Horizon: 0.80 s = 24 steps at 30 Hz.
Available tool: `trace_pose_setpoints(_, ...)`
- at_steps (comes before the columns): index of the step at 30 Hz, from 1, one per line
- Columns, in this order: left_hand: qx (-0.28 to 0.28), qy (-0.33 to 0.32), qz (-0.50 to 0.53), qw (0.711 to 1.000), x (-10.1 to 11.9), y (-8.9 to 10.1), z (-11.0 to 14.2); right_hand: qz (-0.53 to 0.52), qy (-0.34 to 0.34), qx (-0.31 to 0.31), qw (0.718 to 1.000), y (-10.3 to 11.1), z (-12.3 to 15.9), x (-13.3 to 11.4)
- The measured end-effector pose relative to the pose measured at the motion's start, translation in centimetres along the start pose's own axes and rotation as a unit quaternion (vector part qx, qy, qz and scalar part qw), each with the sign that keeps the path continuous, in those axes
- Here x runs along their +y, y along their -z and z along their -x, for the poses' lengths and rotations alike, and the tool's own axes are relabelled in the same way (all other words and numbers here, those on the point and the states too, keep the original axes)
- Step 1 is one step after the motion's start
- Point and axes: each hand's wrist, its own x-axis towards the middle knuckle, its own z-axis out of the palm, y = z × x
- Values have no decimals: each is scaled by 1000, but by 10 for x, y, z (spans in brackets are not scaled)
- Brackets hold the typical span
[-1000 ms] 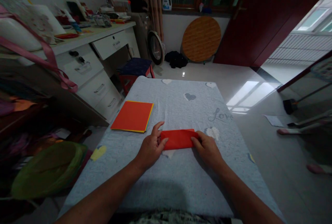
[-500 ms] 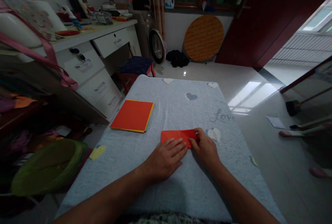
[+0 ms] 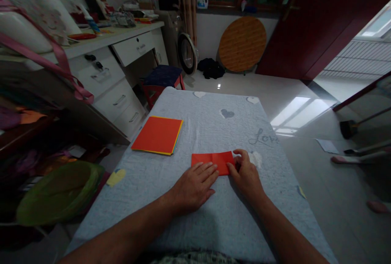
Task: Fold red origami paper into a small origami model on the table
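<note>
A folded sheet of red-orange paper (image 3: 222,160) lies on the cloth-covered table, a narrow rectangle with a crease across its middle. My left hand (image 3: 195,184) rests flat over its lower left part, fingers stretched out and pressing on it. At the paper's right end is my right hand (image 3: 247,174). Its thumb touches the lower right corner and the fingers curl round the right edge, partly hidden, with the index finger raised a little off the paper. To the left lies a stack of square coloured paper (image 3: 158,134), orange on top with yellow and blue-green edges below.
A pale blue cloth with hearts (image 3: 210,125) covers the table. At left are a green-lined bin (image 3: 58,194) and a white desk with drawers (image 3: 106,76). A stool (image 3: 161,76) stands beyond the table's far left corner. Someone's feet (image 3: 342,160) show at right.
My right hand has shifted slightly right, its index finger lifting from the paper's top edge. The paper's right end now lies flatter. My left hand stays on it. The view has shifted slightly.
</note>
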Motion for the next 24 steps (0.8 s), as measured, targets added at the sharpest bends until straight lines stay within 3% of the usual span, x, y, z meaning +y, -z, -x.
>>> trace_pose_setpoints(10, -15, 15, 4, 1000, 3, 4, -3, 2, -14, -12, 1000, -2, -2, 0)
trace_pose_setpoints(24, -14, 55, -6, 998, 4, 2, -3, 33, -19, 23, 999, -4, 2, -1)
